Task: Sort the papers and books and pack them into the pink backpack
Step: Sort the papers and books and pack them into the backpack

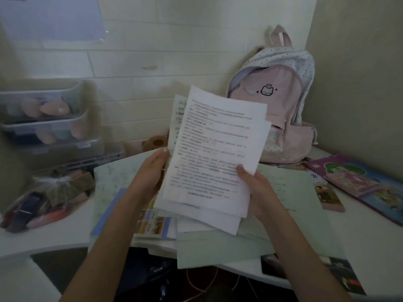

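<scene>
Both of my hands hold a loose stack of white printed papers (214, 149) upright above the desk. My left hand (152, 171) grips its left edge, and my right hand (255, 188) grips the lower right corner with the thumb on the front sheet. The pink backpack (281, 110), with a dotted white top and a small cat face, stands upright against the wall corner behind the papers. Pale green sheets (290, 214) and other papers lie spread on the desk under my hands. Colourful books (357, 182) lie at the right.
Stacked clear plastic bins (48, 118) stand at the left by the wall. A clear bag of small items (48, 197) lies in front of them. A picture booklet (152, 223) lies under the papers. The white desk edge (43, 251) curves near me, cables below.
</scene>
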Motion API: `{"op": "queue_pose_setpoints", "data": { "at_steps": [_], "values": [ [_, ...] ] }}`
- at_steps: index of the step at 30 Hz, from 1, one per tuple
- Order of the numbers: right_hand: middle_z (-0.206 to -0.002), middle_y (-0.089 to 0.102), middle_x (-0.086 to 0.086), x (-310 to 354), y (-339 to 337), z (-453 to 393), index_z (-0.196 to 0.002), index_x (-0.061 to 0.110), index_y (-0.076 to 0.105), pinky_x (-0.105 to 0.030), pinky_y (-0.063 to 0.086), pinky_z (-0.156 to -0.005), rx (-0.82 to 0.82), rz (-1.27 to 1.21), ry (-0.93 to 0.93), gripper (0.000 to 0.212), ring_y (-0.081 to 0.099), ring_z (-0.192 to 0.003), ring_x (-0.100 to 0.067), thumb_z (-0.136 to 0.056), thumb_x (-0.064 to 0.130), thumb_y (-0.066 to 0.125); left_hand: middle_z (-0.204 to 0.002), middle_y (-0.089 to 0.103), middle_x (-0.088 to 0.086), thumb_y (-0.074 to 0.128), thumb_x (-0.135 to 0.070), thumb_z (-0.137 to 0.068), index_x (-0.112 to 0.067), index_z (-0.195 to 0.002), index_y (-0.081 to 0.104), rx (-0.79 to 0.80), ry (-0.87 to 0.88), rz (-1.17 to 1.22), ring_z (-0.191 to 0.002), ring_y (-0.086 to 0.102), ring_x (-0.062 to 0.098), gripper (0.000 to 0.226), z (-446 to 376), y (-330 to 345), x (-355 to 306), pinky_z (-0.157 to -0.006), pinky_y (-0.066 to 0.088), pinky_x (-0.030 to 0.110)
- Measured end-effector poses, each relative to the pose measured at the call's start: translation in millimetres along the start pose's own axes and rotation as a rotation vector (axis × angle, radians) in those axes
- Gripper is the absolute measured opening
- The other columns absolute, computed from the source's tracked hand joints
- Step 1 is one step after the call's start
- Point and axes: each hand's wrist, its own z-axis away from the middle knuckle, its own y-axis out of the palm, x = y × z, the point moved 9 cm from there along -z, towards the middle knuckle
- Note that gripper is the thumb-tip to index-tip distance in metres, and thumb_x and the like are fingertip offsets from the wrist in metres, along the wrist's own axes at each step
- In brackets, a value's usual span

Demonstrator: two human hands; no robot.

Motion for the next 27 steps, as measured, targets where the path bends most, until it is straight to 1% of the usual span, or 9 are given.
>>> {"op": "queue_pose_setpoints", "data": {
  "at_steps": [4, 8, 10, 12, 14, 17, 19, 23, 27],
  "values": [
    [-0.109, 0.069, -0.015, 12.9, -56.0, 12.7, -0.114, 0.001, 0.063, -0.047, 0.055, -0.084, -0.110, 0.112, -0.012, 0.035, 0.068, -0.096, -0.032, -0.084, 0.019, 0.066, -0.096, 0.074, 0.002, 0.057, -0.030, -0.093, -0.032, -0.111, 0.062, 0.137, 0.016, -0.094, -0.081, 0.072, 0.017, 0.018, 0.6, 58.3, 14.9, -0.058, 0.056, 0.025],
    [-0.098, 0.071, -0.009, 34.1, -106.0, 25.7, -0.104, 0.008, 0.062, -0.036, 0.057, -0.065, -0.279, 0.311, -0.037, 0.030, 0.070, -0.082, -0.027, -0.078, 0.017, 0.075, -0.102, 0.071, -0.005, 0.072, -0.030, -0.081, -0.047, -0.127, 0.034, 0.190, -0.009, -0.131, -0.087, 0.071, 0.013, 0.063, 1.1, 96.6, 30.5, -0.071, 0.057, 0.031],
    [-0.093, 0.069, -0.005, 40.3, -123.4, 30.9, -0.103, 0.009, 0.058, -0.030, 0.055, -0.055, -0.330, 0.400, -0.014, 0.032, 0.069, -0.076, -0.023, -0.078, 0.021, 0.075, -0.103, 0.070, -0.003, 0.067, -0.035, -0.084, -0.040, -0.119, 0.044, 0.143, 0.020, -0.202, -0.084, 0.071, 0.014, 0.043, -0.1, 107.9, 32.2, -0.070, 0.055, 0.029],
    [-0.093, 0.072, -0.008, 41.7, -131.8, 33.9, -0.102, 0.006, 0.063, -0.031, 0.057, -0.057, -0.304, 0.423, 0.014, 0.026, 0.071, -0.076, -0.024, -0.082, 0.020, 0.072, -0.099, 0.071, -0.001, 0.057, -0.041, -0.090, -0.029, -0.101, 0.063, 0.112, -0.017, -0.306, -0.083, 0.069, 0.015, 0.017, -0.3, 116.9, 35.7, -0.067, 0.051, 0.027],
    [-0.089, 0.074, -0.010, 43.7, -140.1, 38.2, -0.096, 0.005, 0.068, -0.030, 0.057, -0.055, -0.284, 0.475, 0.053, 0.019, 0.072, -0.073, -0.024, -0.084, 0.019, 0.070, -0.093, 0.073, -0.002, 0.054, -0.042, -0.091, -0.022, -0.089, 0.073, 0.186, -0.124, -0.332, -0.080, 0.069, 0.014, 0.027, 1.4, 132.0, 50.1, -0.070, 0.052, 0.027],
    [-0.086, 0.075, -0.011, 48.8, -159.4, 46.3, -0.094, 0.006, 0.069, -0.032, 0.057, -0.055, -0.294, 0.519, 0.106, 0.017, 0.073, -0.072, -0.026, -0.084, 0.020, 0.070, -0.103, 0.069, -0.004, 0.064, -0.021, -0.088, -0.018, -0.103, 0.072, 0.297, -0.173, -0.391, -0.079, 0.068, 0.008, 0.017, 8.5, 153.2, 62.5, -0.063, 0.052, 0.016],
    [-0.087, 0.075, -0.010, 50.3, -170.7, 52.7, -0.096, 0.006, 0.068, -0.035, 0.058, -0.058, -0.290, 0.510, 0.137, 0.018, 0.072, -0.074, -0.028, -0.084, 0.020, 0.069, -0.108, 0.067, 0.001, 0.068, -0.011, -0.085, -0.017, -0.113, 0.065, 0.263, -0.238, -0.317, -0.078, 0.067, 0.007, 0.029, 11.4, 156.1, 70.2, -0.055, 0.051, 0.014],
    [-0.073, 0.074, 0.000, 57.6, -192.4, 60.0, -0.090, 0.012, 0.065, -0.023, 0.051, -0.041, -0.380, 0.540, 0.113, 0.014, 0.071, -0.061, -0.021, -0.079, 0.009, 0.073, -0.097, 0.065, -0.001, 0.078, -0.003, -0.074, -0.022, -0.123, 0.050, 0.317, -0.323, -0.191, -0.068, 0.070, 0.006, 0.059, 16.7, 168.9, 79.8, -0.050, 0.053, 0.021],
    [-0.092, 0.061, -0.002, 70.9, -210.7, 62.8, -0.096, 0.019, 0.055, -0.028, 0.047, -0.056, -0.551, 0.665, 0.057, 0.038, 0.063, -0.076, -0.019, -0.070, 0.013, 0.081, -0.102, 0.062, 0.000, 0.080, -0.006, -0.070, -0.027, -0.127, 0.045, 0.231, -0.244, -0.275, -0.079, 0.066, 0.010, 0.070, 10.5, 173.3, 73.3, -0.050, 0.049, 0.016]
  ]
}}
